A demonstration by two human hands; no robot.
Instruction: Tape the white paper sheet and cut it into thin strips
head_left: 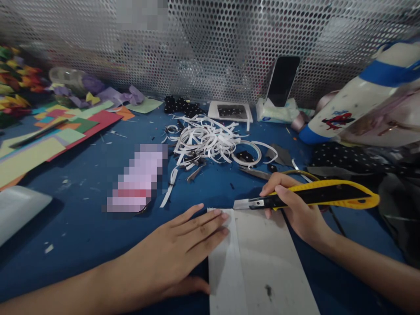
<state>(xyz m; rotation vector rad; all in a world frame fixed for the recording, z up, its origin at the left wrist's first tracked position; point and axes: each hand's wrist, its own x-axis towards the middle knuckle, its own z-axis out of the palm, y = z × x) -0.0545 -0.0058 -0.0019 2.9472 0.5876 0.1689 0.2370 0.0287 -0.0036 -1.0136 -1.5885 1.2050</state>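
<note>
A yellow and black utility knife point(315, 194) is gripped in my right hand point(300, 210), its short blade pointing left. The blade tip sits at the far edge of a pale grey board point(269, 258) at the front of the table. Along the board's left side lies a white strip point(229, 267), and the tip is close to the strip's right edge. My left hand point(187, 245) rests flat with fingers stretched over the strip, thumb at the board's left edge. The board's near end runs out of view.
Beyond the board lies a tangled pile of white paper strips point(206, 138) beside a tape roll point(247, 153). Coloured paper sheets point(75, 124) cover the left. A bottle point(354, 96) stands at the right, a phone point(282, 81) at the back. A perforated metal panel point(213, 48) bounds the table.
</note>
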